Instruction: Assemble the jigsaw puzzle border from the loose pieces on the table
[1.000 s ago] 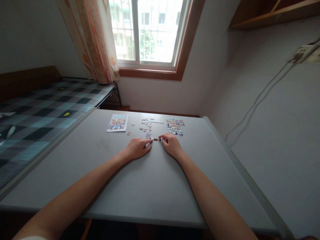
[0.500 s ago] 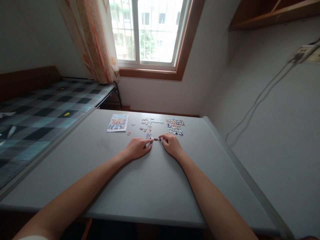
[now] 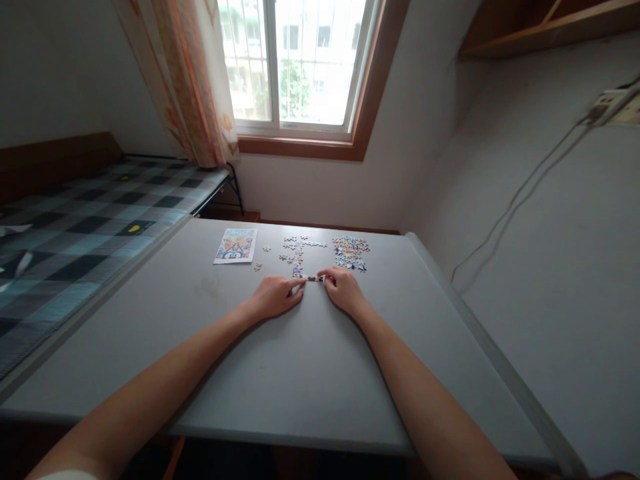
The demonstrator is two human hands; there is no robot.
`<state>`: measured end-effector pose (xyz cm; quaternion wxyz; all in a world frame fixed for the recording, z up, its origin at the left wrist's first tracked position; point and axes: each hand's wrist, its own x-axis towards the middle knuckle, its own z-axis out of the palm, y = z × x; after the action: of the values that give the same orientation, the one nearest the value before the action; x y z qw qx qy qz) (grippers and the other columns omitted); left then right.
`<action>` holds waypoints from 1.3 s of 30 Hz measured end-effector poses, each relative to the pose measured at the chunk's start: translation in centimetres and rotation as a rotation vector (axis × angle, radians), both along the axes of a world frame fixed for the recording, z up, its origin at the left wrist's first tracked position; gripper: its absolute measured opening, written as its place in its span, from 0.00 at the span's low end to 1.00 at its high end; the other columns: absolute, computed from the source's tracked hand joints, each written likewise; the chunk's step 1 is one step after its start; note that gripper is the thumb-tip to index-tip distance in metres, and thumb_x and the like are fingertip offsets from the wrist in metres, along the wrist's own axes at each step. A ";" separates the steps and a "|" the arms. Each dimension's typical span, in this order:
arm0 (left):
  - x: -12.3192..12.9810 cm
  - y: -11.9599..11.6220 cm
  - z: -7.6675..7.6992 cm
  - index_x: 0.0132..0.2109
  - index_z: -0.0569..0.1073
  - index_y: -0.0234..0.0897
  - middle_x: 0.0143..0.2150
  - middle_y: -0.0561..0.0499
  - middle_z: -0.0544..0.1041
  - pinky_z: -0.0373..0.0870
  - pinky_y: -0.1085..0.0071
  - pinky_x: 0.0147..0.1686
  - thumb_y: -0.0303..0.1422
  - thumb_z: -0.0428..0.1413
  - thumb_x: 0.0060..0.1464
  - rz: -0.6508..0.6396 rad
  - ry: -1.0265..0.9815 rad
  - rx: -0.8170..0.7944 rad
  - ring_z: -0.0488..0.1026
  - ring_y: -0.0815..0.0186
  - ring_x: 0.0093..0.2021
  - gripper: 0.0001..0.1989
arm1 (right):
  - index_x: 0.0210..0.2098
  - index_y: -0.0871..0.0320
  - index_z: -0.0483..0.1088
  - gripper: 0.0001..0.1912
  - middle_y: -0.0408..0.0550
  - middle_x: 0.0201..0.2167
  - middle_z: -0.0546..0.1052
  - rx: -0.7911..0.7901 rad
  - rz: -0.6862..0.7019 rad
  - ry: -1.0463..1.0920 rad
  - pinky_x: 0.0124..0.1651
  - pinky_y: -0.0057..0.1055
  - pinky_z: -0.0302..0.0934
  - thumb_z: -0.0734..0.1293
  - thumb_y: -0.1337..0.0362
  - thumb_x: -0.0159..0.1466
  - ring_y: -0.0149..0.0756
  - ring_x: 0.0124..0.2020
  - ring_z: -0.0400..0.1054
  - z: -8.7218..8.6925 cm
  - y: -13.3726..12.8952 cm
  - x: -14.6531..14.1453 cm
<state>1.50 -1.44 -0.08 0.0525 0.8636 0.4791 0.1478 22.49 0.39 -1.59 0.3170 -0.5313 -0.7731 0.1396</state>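
My left hand [image 3: 277, 295] rests on the table, its index finger stretched out to the left end of a short dark row of jigsaw puzzle pieces [image 3: 313, 279]. The thumb sits lower, apart from that finger. From the other side, my right hand [image 3: 342, 288] has curled fingers closed on a small dark puzzle piece [image 3: 321, 279] at the row's right end; the fingertips partly hide it. Just beyond my left fingertip, a joined column of puzzle pieces [image 3: 297, 271] runs away from me to a joined strip [image 3: 315, 244] at the far side.
A pile of loose puzzle pieces [image 3: 351, 252] lies beyond my right hand. To the left are a printed picture sheet [image 3: 236, 246] and single pieces [image 3: 258, 267]. The grey table [image 3: 280, 373] has a raised right edge beside the wall. A bed [image 3: 100, 213] stands at left.
Both hands stay almost in place. The dark piece by my right fingertips appears very slightly shifted; nothing is let go.
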 end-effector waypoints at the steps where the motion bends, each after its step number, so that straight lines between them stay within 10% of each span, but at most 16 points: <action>1: 0.0 0.0 0.0 0.53 0.74 0.46 0.26 0.53 0.77 0.59 0.74 0.28 0.40 0.48 0.59 -0.001 -0.002 -0.001 0.73 0.67 0.27 0.18 | 0.37 0.56 0.76 0.15 0.47 0.33 0.75 0.000 0.000 0.000 0.44 0.30 0.59 0.59 0.73 0.59 0.35 0.37 0.68 0.0 0.0 0.0; 39: 0.1 -0.1 0.3 0.53 0.74 0.45 0.26 0.53 0.77 0.59 0.74 0.29 0.40 0.48 0.59 0.011 -0.001 -0.016 0.73 0.67 0.27 0.18 | 0.37 0.55 0.76 0.15 0.47 0.34 0.75 -0.008 -0.002 -0.008 0.44 0.30 0.59 0.59 0.73 0.59 0.35 0.37 0.67 0.2 -0.1 0.0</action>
<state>1.61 -1.58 0.20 0.0587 0.8605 0.4850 0.1446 22.48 0.25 -1.37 0.3119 -0.5338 -0.7734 0.1402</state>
